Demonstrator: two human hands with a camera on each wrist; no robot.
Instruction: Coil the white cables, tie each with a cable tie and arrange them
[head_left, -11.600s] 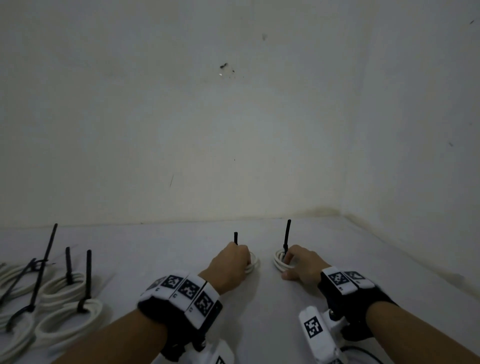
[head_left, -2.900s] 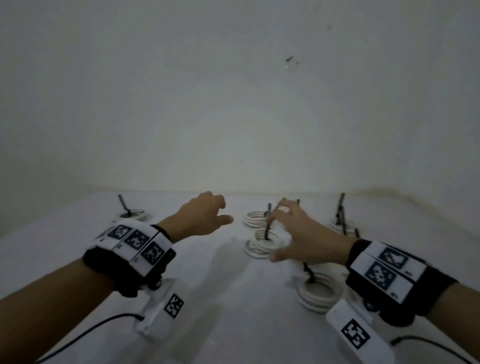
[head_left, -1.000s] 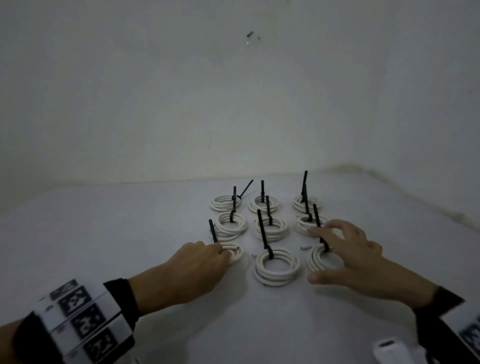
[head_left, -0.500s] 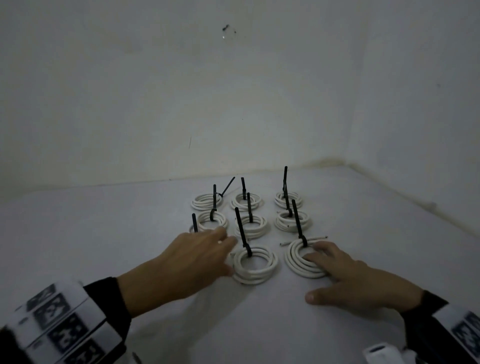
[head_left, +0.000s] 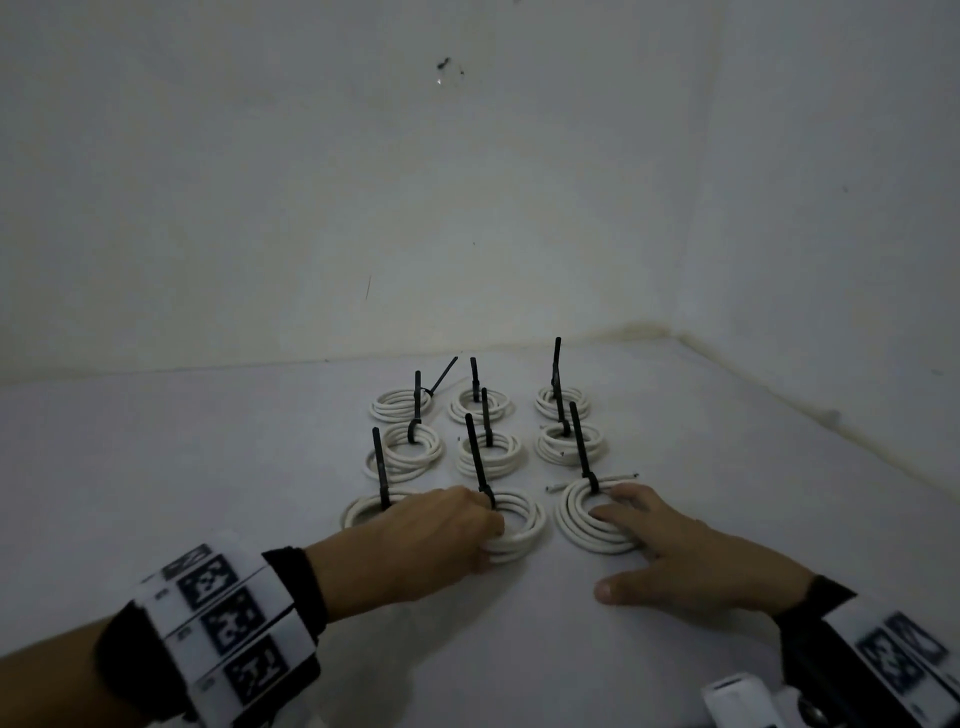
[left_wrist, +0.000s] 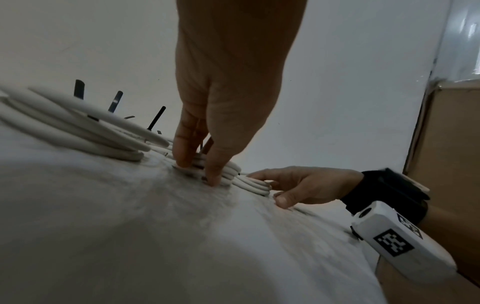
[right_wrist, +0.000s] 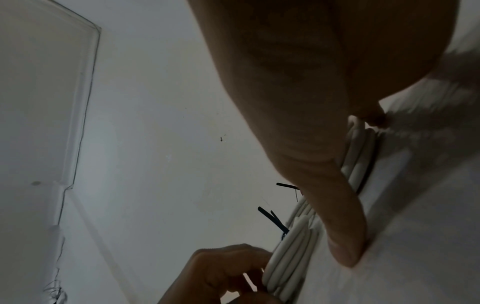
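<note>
Nine white coils lie flat on the white surface in three rows of three, each bound by a black tie whose tail stands up. Near row: left coil (head_left: 363, 509), partly hidden by a hand; middle coil (head_left: 519, 525); right coil (head_left: 576, 519), two loose cable ends poking out beside its tie (head_left: 582, 447). The far-left tie (head_left: 441, 376) tilts right.
</note>
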